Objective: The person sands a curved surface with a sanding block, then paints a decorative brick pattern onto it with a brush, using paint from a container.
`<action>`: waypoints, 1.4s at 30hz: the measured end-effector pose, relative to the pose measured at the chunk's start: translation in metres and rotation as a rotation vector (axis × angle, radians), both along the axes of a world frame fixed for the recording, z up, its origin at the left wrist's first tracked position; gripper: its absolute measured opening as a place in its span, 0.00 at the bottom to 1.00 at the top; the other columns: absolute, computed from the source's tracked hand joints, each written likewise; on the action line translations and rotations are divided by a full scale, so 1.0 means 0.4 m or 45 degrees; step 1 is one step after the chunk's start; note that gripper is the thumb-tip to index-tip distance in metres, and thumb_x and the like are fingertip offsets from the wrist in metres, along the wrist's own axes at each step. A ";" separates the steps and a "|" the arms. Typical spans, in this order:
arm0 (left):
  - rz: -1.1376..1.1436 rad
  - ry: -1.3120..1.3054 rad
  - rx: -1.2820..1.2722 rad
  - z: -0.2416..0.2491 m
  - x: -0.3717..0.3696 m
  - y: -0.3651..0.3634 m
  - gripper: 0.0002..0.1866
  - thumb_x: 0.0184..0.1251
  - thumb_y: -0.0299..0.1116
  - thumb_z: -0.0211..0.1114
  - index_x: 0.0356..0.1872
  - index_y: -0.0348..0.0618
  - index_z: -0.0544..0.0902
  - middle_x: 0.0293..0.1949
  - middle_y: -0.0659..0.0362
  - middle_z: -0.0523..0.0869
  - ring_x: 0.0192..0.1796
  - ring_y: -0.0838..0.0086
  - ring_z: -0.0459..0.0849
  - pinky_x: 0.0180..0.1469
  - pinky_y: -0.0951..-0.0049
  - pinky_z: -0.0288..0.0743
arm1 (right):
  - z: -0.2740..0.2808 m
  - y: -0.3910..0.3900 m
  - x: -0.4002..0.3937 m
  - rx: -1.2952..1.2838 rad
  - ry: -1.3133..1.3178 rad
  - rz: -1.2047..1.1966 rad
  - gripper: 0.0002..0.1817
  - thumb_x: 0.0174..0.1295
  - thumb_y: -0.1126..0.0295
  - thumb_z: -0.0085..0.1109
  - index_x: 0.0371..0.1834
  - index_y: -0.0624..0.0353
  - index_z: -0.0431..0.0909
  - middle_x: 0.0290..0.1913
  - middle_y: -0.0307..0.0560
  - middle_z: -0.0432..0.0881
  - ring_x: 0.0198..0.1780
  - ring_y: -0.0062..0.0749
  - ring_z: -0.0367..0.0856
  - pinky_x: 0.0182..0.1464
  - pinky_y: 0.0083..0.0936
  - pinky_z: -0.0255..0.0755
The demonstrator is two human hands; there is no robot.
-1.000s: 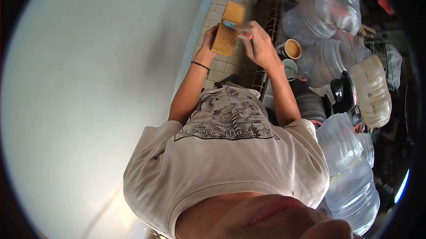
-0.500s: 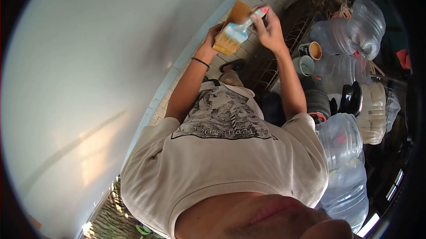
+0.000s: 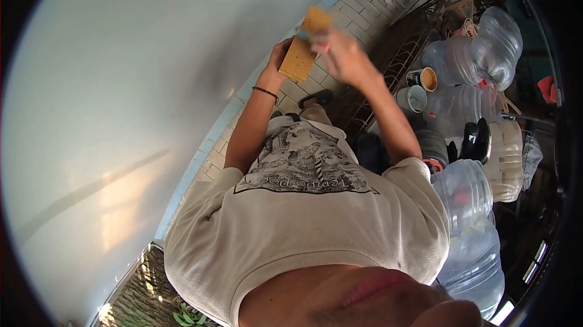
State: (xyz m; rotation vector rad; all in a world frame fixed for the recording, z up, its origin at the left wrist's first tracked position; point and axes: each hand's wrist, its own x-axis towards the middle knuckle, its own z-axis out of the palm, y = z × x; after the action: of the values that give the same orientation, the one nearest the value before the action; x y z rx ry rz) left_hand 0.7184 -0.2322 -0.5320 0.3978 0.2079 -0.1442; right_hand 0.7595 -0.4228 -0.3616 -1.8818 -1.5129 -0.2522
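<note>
My left hand [image 3: 279, 57] grips a yellow-orange rectangular block [image 3: 297, 61] with dark specks by its left side, holding it up near the wall. The fingers behind the block are hidden. Across the block's upper part, my right hand [image 3: 346, 58] holds a paintbrush [image 3: 305, 34], both smeared by motion. A bit of the brush's light blue part and its red handle end show. The bristles overlap the far part of the block in this view.
A pale wall [image 3: 152, 84] rises close on the left. To the right stand an open can of orange-brown paint [image 3: 429, 79], a whitish container [image 3: 413, 98] and several large clear plastic bottles [image 3: 455, 193]. A dark metal rack [image 3: 388, 63] lies beyond my right forearm.
The brush has swept up and left over the block, and my right hand has turned with it. The block, in my left hand, has shifted slightly left and down.
</note>
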 end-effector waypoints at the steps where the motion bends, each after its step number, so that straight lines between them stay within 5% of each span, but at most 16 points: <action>1: 0.020 0.046 -0.042 0.025 -0.001 -0.013 0.22 0.82 0.40 0.48 0.62 0.33 0.79 0.51 0.45 0.88 0.48 0.57 0.91 0.50 0.54 0.88 | -0.014 -0.006 -0.034 0.015 -0.116 0.066 0.09 0.67 0.78 0.64 0.49 0.62 0.79 0.48 0.57 0.86 0.49 0.54 0.86 0.49 0.41 0.81; 6: 0.030 0.028 0.000 -0.002 0.026 -0.036 0.22 0.82 0.40 0.47 0.61 0.35 0.79 0.52 0.48 0.88 0.51 0.58 0.90 0.54 0.53 0.87 | 0.032 -0.034 -0.060 0.110 0.336 0.065 0.11 0.69 0.73 0.64 0.50 0.63 0.76 0.44 0.57 0.86 0.41 0.52 0.87 0.46 0.39 0.83; 9: -0.173 -0.061 -0.035 -0.026 0.051 -0.031 0.21 0.81 0.40 0.49 0.60 0.35 0.80 0.49 0.49 0.89 0.48 0.59 0.91 0.50 0.56 0.88 | -0.002 -0.048 0.076 0.292 0.624 -0.126 0.08 0.76 0.71 0.59 0.51 0.63 0.74 0.41 0.46 0.89 0.37 0.24 0.84 0.41 0.25 0.79; 11: -0.237 -0.114 0.134 -0.055 0.077 -0.034 0.21 0.81 0.40 0.50 0.59 0.35 0.81 0.47 0.49 0.90 0.44 0.60 0.92 0.46 0.57 0.89 | -0.044 -0.069 0.205 0.378 0.762 -0.208 0.09 0.79 0.67 0.57 0.50 0.63 0.74 0.41 0.42 0.89 0.37 0.18 0.82 0.40 0.21 0.78; 12: -0.240 -0.088 0.166 -0.038 0.084 -0.045 0.27 0.81 0.42 0.47 0.65 0.28 0.77 0.50 0.37 0.87 0.40 0.52 0.89 0.40 0.56 0.86 | -0.062 -0.086 0.274 0.411 0.703 -0.252 0.09 0.80 0.67 0.57 0.50 0.62 0.75 0.41 0.42 0.89 0.37 0.18 0.82 0.40 0.21 0.78; 17: -0.253 -0.100 0.242 -0.020 0.115 -0.052 0.28 0.81 0.43 0.46 0.64 0.28 0.78 0.51 0.35 0.86 0.37 0.53 0.88 0.39 0.57 0.85 | -0.022 -0.146 0.447 0.440 0.188 -0.537 0.07 0.76 0.70 0.62 0.48 0.62 0.77 0.37 0.46 0.90 0.30 0.21 0.83 0.36 0.23 0.79; 20: -0.234 -0.071 0.178 0.000 0.131 -0.053 0.27 0.81 0.43 0.47 0.64 0.28 0.78 0.51 0.35 0.86 0.37 0.53 0.88 0.40 0.57 0.85 | -0.001 -0.122 0.389 0.585 0.274 -0.464 0.07 0.73 0.71 0.63 0.48 0.61 0.79 0.39 0.49 0.90 0.31 0.28 0.86 0.38 0.26 0.80; 21: -0.236 -0.053 0.128 0.004 0.138 -0.053 0.27 0.81 0.43 0.47 0.64 0.29 0.78 0.51 0.36 0.86 0.37 0.53 0.89 0.40 0.57 0.86 | -0.016 -0.123 0.370 0.440 0.075 -0.412 0.06 0.75 0.75 0.58 0.50 0.63 0.76 0.45 0.49 0.90 0.38 0.28 0.86 0.42 0.25 0.80; 23: -0.212 -0.088 0.162 -0.021 0.172 -0.046 0.23 0.82 0.41 0.48 0.61 0.31 0.79 0.49 0.41 0.88 0.42 0.55 0.90 0.43 0.55 0.87 | -0.030 -0.095 0.291 0.256 0.008 -0.301 0.06 0.69 0.79 0.62 0.46 0.62 0.79 0.46 0.53 0.87 0.44 0.46 0.88 0.47 0.33 0.82; 26: -0.083 0.048 0.398 0.046 0.212 -0.073 0.22 0.83 0.40 0.47 0.62 0.32 0.78 0.51 0.44 0.87 0.48 0.56 0.90 0.49 0.54 0.88 | -0.062 -0.065 0.203 0.045 -0.007 -0.061 0.19 0.55 0.80 0.63 0.51 0.59 0.79 0.49 0.54 0.78 0.49 0.56 0.83 0.50 0.44 0.82; 29: 0.024 -0.178 0.713 0.027 0.254 -0.089 0.23 0.84 0.39 0.45 0.65 0.32 0.76 0.56 0.45 0.86 0.53 0.56 0.89 0.54 0.55 0.87 | -0.074 -0.069 0.159 -0.013 0.067 -0.010 0.12 0.62 0.76 0.64 0.48 0.61 0.78 0.47 0.55 0.80 0.47 0.50 0.85 0.46 0.42 0.81; 31: -0.031 -0.230 0.545 -0.034 0.323 -0.092 0.24 0.85 0.40 0.45 0.66 0.32 0.75 0.58 0.45 0.85 0.55 0.56 0.89 0.56 0.55 0.86 | -0.055 -0.088 0.196 0.164 0.326 -0.053 0.07 0.68 0.75 0.62 0.47 0.60 0.78 0.44 0.55 0.82 0.45 0.49 0.86 0.45 0.39 0.81; 33: -0.163 -0.005 0.018 -0.052 0.398 -0.110 0.24 0.85 0.41 0.45 0.67 0.32 0.75 0.59 0.44 0.85 0.55 0.56 0.89 0.57 0.56 0.86 | -0.025 -0.114 0.245 0.387 0.477 -0.156 0.05 0.74 0.74 0.60 0.49 0.61 0.78 0.40 0.52 0.86 0.41 0.42 0.88 0.43 0.32 0.81; 37: -0.427 -0.162 -0.048 -0.025 0.505 -0.163 0.23 0.82 0.41 0.50 0.64 0.33 0.79 0.54 0.46 0.88 0.51 0.58 0.91 0.52 0.60 0.89 | -0.089 -0.219 0.488 0.620 0.839 -0.462 0.10 0.76 0.70 0.60 0.53 0.63 0.75 0.39 0.44 0.89 0.38 0.22 0.86 0.40 0.24 0.80; 39: -0.504 -0.123 0.208 -0.045 0.560 -0.193 0.30 0.82 0.48 0.46 0.67 0.31 0.76 0.53 0.39 0.85 0.44 0.53 0.89 0.43 0.56 0.86 | -0.103 -0.298 0.619 0.686 0.887 -0.533 0.08 0.79 0.70 0.56 0.53 0.62 0.74 0.43 0.44 0.88 0.44 0.22 0.85 0.45 0.22 0.79; 42: -0.536 -0.100 0.357 -0.058 0.640 -0.251 0.28 0.83 0.46 0.45 0.66 0.30 0.76 0.51 0.37 0.85 0.42 0.55 0.89 0.41 0.58 0.86 | -0.103 -0.425 0.787 0.603 0.288 -0.795 0.07 0.79 0.70 0.57 0.51 0.62 0.76 0.40 0.42 0.90 0.39 0.18 0.83 0.42 0.19 0.77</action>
State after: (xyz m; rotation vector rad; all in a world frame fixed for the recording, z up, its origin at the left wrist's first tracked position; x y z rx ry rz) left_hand 0.9743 -0.3327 -0.5554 0.7228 0.0636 -0.5164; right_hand 1.0741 -0.5929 -0.4026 -1.8544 -0.6096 -0.5983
